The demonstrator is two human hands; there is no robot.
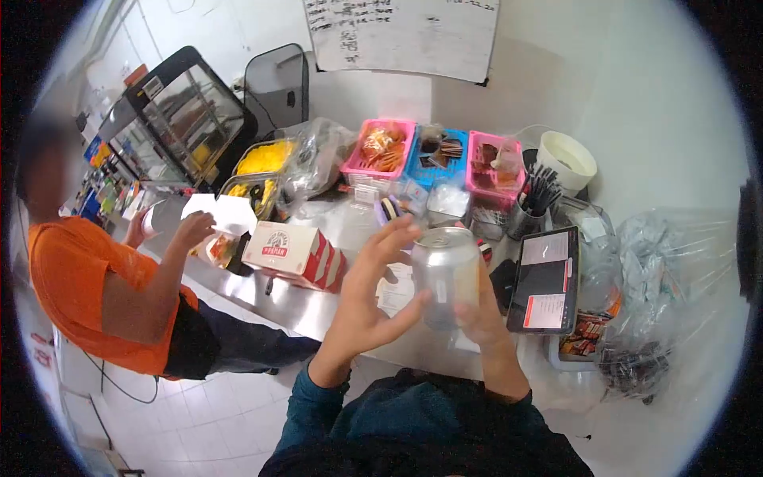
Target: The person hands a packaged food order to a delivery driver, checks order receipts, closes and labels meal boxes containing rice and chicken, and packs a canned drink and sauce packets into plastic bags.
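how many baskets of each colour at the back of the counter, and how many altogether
Pink baskets: 2
Blue basket: 1
Total: 3

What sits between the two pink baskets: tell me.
The blue basket sits between the left pink basket and the right pink basket, as the head view shows.

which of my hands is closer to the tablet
Right. Your right hand is just left of the tablet; your left hand is farther off, across the can.
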